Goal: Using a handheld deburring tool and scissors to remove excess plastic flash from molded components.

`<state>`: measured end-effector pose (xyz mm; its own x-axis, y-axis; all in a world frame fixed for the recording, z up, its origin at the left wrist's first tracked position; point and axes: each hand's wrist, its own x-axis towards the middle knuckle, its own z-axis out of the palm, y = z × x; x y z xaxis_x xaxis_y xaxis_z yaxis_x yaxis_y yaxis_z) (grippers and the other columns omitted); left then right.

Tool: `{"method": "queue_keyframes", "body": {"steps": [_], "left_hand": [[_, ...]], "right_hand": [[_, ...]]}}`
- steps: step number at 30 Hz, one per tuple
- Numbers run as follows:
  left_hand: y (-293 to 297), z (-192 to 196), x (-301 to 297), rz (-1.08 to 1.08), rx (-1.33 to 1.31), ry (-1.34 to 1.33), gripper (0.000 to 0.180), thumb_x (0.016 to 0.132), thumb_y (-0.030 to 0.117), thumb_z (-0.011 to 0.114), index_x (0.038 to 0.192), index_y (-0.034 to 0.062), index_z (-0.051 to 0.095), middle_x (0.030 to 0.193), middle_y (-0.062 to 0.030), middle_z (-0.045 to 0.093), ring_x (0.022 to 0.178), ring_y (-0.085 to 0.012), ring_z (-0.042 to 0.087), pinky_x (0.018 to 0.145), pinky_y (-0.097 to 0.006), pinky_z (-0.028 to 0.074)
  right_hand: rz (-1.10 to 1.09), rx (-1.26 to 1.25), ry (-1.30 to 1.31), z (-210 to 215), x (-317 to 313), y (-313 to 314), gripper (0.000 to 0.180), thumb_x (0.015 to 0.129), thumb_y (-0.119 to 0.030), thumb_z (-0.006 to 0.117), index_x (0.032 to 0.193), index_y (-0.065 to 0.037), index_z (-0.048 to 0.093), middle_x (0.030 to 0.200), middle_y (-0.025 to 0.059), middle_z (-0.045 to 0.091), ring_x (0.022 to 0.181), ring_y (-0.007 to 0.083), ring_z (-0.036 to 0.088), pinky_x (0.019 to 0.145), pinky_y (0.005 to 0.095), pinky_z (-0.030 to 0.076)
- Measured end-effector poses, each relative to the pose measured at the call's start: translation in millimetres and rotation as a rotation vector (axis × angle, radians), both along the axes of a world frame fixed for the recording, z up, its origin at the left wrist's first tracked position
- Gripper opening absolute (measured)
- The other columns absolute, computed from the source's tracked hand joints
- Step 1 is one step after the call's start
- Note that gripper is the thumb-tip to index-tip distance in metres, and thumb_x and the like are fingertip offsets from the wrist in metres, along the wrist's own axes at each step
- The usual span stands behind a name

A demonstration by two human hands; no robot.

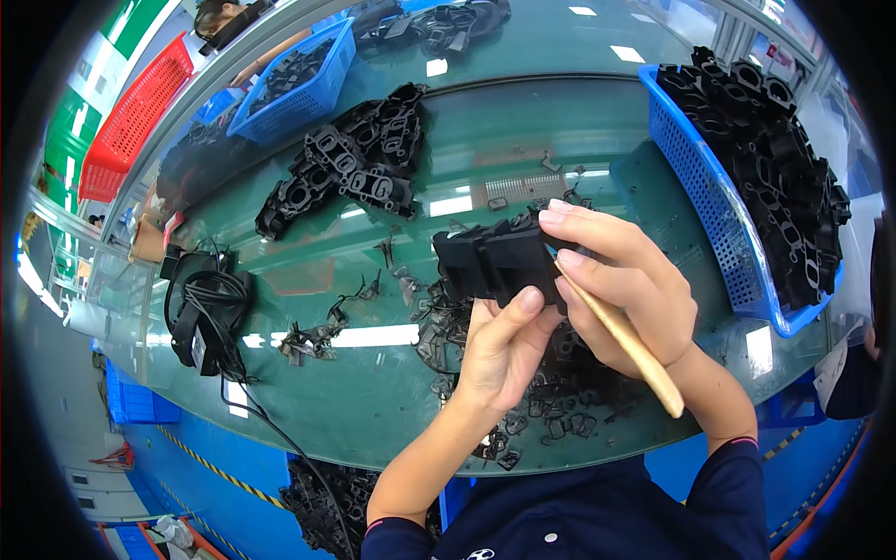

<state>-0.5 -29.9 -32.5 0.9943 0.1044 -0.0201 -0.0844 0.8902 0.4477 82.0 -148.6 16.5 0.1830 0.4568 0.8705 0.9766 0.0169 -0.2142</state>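
A black molded plastic part (490, 261) with box-like recesses is held up over the middle of the table. My left hand (504, 350) grips it from below, thumb pressed on the near face. Closed around a slim tool with a tan, wood-like handle (630, 350) is my right hand (639, 285), whose fingertips are at the part's right end. A bit of blue shows near the tool's front; its working tip is hidden by fingers and part. Small black plastic scraps (555, 406) lie scattered on the table beneath both hands.
On the green glossy table (364, 411) rest several black molded parts (350, 163) at the back. A blue basket (709, 201) heaped with similar parts stands right. Coiled black cable (210, 299) lies left. Farther back are another blue basket (313, 93), a red basket (140, 112) and a person (229, 23).
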Motion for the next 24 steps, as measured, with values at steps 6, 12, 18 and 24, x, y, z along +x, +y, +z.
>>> {"method": "queue_keyframes", "body": {"steps": [6, 12, 18, 24], "left_hand": [[-2.0, 4.1, -0.1, 0.081, 0.185, -0.011, 0.043, 0.082, 0.005, 0.063, 0.122, 0.0038, 0.046, 0.116, -0.0099, 0.055, 0.107, -0.0198, 0.055, 0.091, -0.038, 0.047], [1.2, 7.2, 2.3, 0.079, 0.093, -0.013, 0.038, 0.084, 0.006, 0.059, 0.118, -0.0013, 0.046, 0.110, -0.0127, 0.058, 0.099, -0.0213, 0.060, 0.081, -0.034, 0.054], [8.1, 7.9, 3.3, -0.006, 0.086, -0.011, 0.034, 0.086, 0.015, 0.056, 0.111, -0.0071, 0.051, 0.097, -0.0162, 0.063, 0.082, -0.0262, 0.065, 0.068, -0.032, 0.057], [12.1, 11.5, 3.6, 0.039, 0.148, -0.002, 0.037, 0.085, 0.015, 0.057, 0.114, -0.0075, 0.048, 0.100, -0.0183, 0.062, 0.085, -0.0288, 0.065, 0.070, -0.034, 0.057]], "right_hand": [[-0.120, 0.062, -0.191, -2.4, 3.2, 3.9, 0.019, 0.066, 0.001, 0.065, 0.082, 0.009, 0.058, 0.090, 0.0227, 0.062, 0.083, 0.0357, 0.065, 0.068, 0.0367, 0.056], [-0.118, 0.104, -0.070, -2.7, 0.7, 4.0, 0.019, 0.065, 0.005, 0.067, 0.082, 0.006, 0.059, 0.085, 0.0188, 0.063, 0.074, 0.0293, 0.066, 0.061, 0.0324, 0.055], [0.020, 0.137, 0.404, 10.0, -4.4, -3.9, 0.013, 0.074, 0.007, 0.063, 0.086, 0.004, 0.060, 0.088, 0.0171, 0.065, 0.069, 0.0216, 0.066, 0.060, 0.0249, 0.052], [0.058, 0.205, 0.473, 15.4, -2.7, -7.6, 0.013, 0.078, 0.004, 0.061, 0.092, 0.003, 0.061, 0.091, 0.0147, 0.065, 0.076, 0.0188, 0.065, 0.067, 0.0254, 0.052]]}}
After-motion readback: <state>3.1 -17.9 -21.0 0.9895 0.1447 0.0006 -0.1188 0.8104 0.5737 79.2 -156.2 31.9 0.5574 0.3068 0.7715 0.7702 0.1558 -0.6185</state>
